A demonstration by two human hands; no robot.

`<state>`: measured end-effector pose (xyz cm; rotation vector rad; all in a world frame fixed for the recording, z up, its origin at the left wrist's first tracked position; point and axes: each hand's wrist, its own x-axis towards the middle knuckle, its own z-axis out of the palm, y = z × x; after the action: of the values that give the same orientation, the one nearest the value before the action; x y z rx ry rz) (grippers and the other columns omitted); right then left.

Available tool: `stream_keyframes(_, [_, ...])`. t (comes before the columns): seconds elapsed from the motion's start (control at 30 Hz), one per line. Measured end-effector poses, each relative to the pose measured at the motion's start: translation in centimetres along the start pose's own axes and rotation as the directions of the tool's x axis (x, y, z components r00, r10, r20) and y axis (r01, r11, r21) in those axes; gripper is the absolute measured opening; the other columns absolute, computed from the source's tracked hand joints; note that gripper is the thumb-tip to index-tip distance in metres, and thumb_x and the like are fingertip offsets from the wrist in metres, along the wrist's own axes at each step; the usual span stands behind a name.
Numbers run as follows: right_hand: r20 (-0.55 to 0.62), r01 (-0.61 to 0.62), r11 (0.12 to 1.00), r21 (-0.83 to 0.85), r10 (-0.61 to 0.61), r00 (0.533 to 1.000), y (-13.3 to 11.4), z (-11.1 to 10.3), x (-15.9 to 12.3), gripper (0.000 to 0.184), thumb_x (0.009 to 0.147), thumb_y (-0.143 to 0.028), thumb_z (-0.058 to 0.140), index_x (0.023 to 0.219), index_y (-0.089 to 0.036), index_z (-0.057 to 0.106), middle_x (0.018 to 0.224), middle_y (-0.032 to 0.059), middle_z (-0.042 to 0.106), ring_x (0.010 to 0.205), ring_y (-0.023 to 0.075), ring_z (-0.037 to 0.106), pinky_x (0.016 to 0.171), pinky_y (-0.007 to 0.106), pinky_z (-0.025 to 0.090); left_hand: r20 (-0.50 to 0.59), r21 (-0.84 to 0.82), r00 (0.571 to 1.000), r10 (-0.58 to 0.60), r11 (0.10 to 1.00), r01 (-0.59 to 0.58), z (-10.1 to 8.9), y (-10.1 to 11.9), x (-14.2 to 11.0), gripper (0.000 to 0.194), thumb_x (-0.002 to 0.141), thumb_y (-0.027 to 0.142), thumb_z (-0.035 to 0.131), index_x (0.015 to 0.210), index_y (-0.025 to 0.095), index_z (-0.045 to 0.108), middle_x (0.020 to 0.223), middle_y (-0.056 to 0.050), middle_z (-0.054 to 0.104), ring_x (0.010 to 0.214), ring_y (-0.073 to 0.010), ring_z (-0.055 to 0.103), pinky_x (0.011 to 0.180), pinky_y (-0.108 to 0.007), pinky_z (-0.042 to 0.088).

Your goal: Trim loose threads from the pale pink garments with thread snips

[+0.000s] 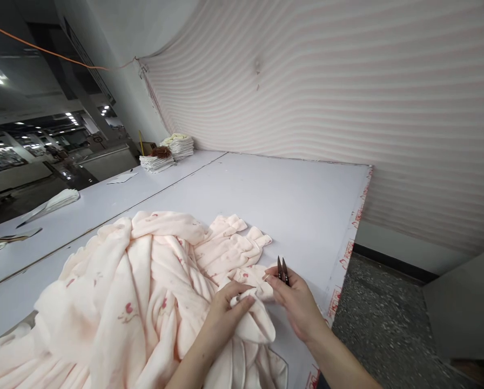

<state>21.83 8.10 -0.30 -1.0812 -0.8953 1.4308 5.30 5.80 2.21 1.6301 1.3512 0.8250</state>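
Observation:
A heap of pale pink fleecy fabric with small red flower motifs lies bunched over the near part of the table. My left hand is closed on an edge of this fabric, pinching a fold between thumb and fingers. Just to its right, my right hand holds small dark thread snips, whose two pointed blades stand upward and slightly apart. The thumb and forefinger of that hand also pinch at a thin pale strand or fabric edge, too small to make out.
The pale table has red-printed tape along its right edge. Folded cloth stacks stand at its far left corner, near a white cloth bundle. Pink-striped sheeting covers the wall. Speckled floor lies to the right.

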Motion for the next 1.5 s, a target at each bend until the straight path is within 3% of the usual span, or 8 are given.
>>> stream_keyframes(0.1, [0.124,0.199,0.94,-0.277,-0.171,0.977,-0.5,-1.0,-0.2,0.019,0.073,-0.035,0.063,0.084,-0.019,0.061,0.078,0.0016,0.06,0.07,0.0164,0.056,0.063,0.026,0.045,-0.049,-0.023,0.999,0.003,1.0,-0.005,-0.2,-0.4,-0.3,0.023,0.085,0.037,0.052,0.086,0.019,0.066,0.09,-0.005,0.064,0.09,-0.0202,0.057,0.083,-0.03,0.044])
stream_keyframes(0.2, [0.287,0.307,0.831,-0.464,-0.187,0.94,-0.8,-2.4,-0.9,0.019,0.077,-0.034,0.061,0.09,-0.021,0.066,0.091,0.0048,0.064,0.088,0.0215,0.058,0.077,0.03,0.045,-0.092,-0.019,0.995,0.028,0.999,-0.029,-0.3,-0.7,-0.7,0.022,0.085,0.035,0.052,0.086,0.018,0.067,0.086,-0.005,0.062,0.086,-0.0193,0.057,0.079,-0.028,0.044])
stream_keyframes(0.47, [0.424,0.321,0.753,-0.574,-0.062,0.903,-1.2,-2.0,-1.4,0.018,0.081,-0.037,0.057,0.081,-0.025,0.071,0.079,0.002,0.067,0.076,0.0207,0.061,0.068,0.028,0.044,-0.007,0.102,0.998,0.067,0.993,-0.066,0.1,-0.3,-0.6,0.021,0.085,0.026,0.052,0.096,0.023,0.07,0.085,-0.005,0.059,0.086,-0.0188,0.056,0.078,-0.029,0.044])
stream_keyframes(0.7, [0.401,0.357,0.722,-0.593,-0.12,0.908,-1.3,-2.2,-1.2,0.02,0.081,-0.038,0.057,0.075,-0.026,0.072,0.073,0.0018,0.067,0.071,0.02,0.06,0.065,0.028,0.043,0.012,0.119,0.999,0.033,0.992,-0.034,0.1,-0.4,-0.6,0.02,0.084,0.028,0.053,0.093,0.023,0.07,0.085,-0.004,0.06,0.084,-0.0185,0.056,0.077,-0.029,0.044])
stream_keyframes(0.93, [0.302,0.217,0.848,-0.483,-0.072,0.951,1.4,-1.4,-1.7,0.015,0.078,-0.033,0.06,0.083,-0.019,0.065,0.074,0.0002,0.062,0.07,0.0171,0.056,0.062,0.024,0.042,-0.101,0.143,0.992,0.076,0.988,-0.062,0.5,-0.4,-0.7,0.001,0.079,0.019,0.054,0.079,0.02,0.053,0.081,-0.002,0.054,0.081,-0.0176,0.053,0.074,-0.027,0.042])
stream_keyframes(1.13, [0.184,0.325,0.795,-0.513,-0.268,0.946,1.8,-1.2,-1.6,0.007,0.079,-0.019,0.05,0.079,-0.019,0.057,0.074,0.0009,0.058,0.072,0.0171,0.054,0.064,0.025,0.04,-0.123,0.39,0.934,0.335,0.882,-0.265,1.1,-2.3,-2.4,0.017,0.072,0.003,0.043,0.071,0.021,0.041,0.081,-0.004,0.048,0.078,-0.0174,0.049,0.07,-0.028,0.041])
stream_keyframes(1.33, [0.168,0.323,0.758,-0.566,-0.278,0.946,2.1,-1.6,-1.8,0.006,0.077,-0.016,0.047,0.076,-0.022,0.047,0.067,-0.0029,0.051,0.063,0.0143,0.049,0.059,0.023,0.037,-0.092,0.604,0.855,0.51,0.711,-0.359,1.9,-3.2,-2.9,0.023,0.073,-0.002,0.039,0.074,0.02,0.045,0.09,-0.008,0.055,0.081,-0.0194,0.049,0.071,-0.03,0.04])
stream_keyframes(1.5, [0.164,0.309,0.679,-0.666,-0.271,0.949,2.3,-0.7,-0.8,0.008,0.076,-0.018,0.048,0.071,-0.022,0.042,0.064,-0.0043,0.046,0.06,0.0139,0.046,0.056,0.023,0.035,-0.101,0.326,0.922,0.374,0.888,-0.325,1.9,-3.0,-1.8,0.017,0.081,0.009,0.044,0.07,0.02,0.04,0.084,-0.005,0.056,0.079,-0.0172,0.052,0.068,-0.027,0.041])
